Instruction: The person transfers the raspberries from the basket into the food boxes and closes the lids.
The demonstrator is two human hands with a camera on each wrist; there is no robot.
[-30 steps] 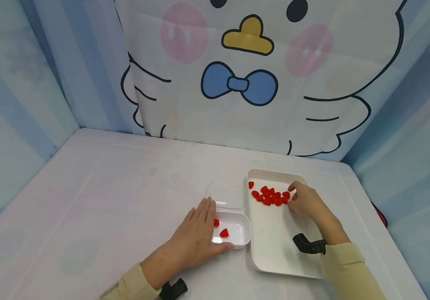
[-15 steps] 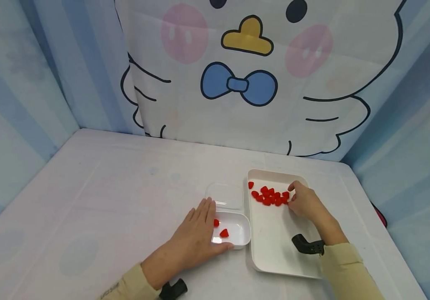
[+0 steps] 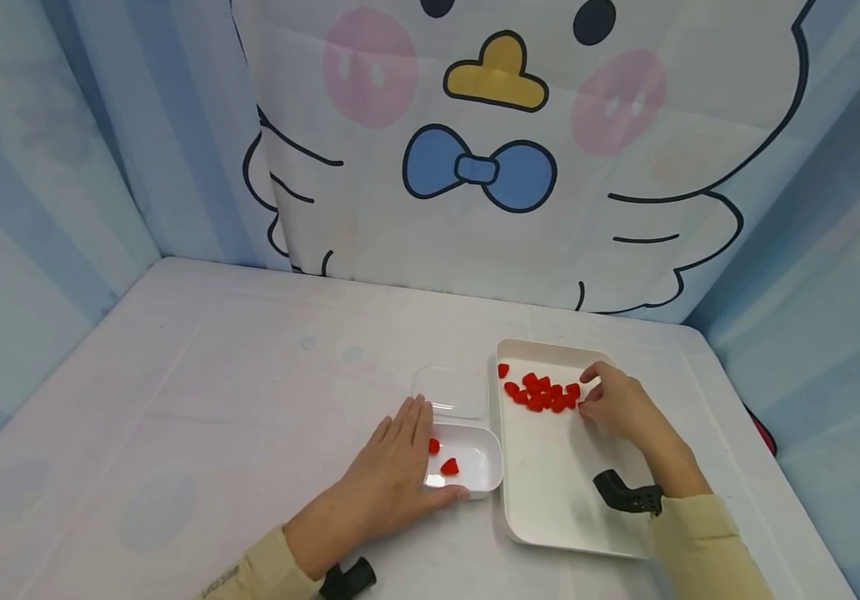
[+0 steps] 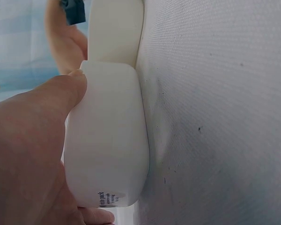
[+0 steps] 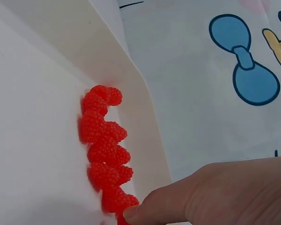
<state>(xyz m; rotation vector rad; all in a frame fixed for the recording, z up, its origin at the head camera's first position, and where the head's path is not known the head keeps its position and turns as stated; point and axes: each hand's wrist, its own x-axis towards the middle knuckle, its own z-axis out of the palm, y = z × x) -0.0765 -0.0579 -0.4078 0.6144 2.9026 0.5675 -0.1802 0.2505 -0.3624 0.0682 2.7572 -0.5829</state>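
Note:
My left hand (image 3: pixel 392 471) lies with straight fingers along the left side of a small white plastic box (image 3: pixel 484 454), its thumb touching the near rim. Inside the box are red raspberries (image 3: pixel 449 467); two show, one partly covered by the fingers. My right hand (image 3: pixel 617 407) is over the large white tray (image 3: pixel 550 492), thumb and finger pinching a raspberry (image 5: pixel 122 218) beside the others. Several more raspberries (image 3: pixel 535 403) lie clustered toward the tray's far end, with a single raspberry (image 3: pixel 503 370) by its left wall. The left wrist view shows the box's outer wall (image 4: pixel 107 131).
A clear plastic lid (image 3: pixel 450 392) lies behind the small box. The tray stands directly to the right of the box. A white cloth covers the table (image 3: pixel 250 375), and a printed curtain (image 3: pixel 475 242) hangs behind it.
My right hand has shifted slightly right, away from the cluster, and a bit of red now shows at its fingertips. The left hand and the box stay put.

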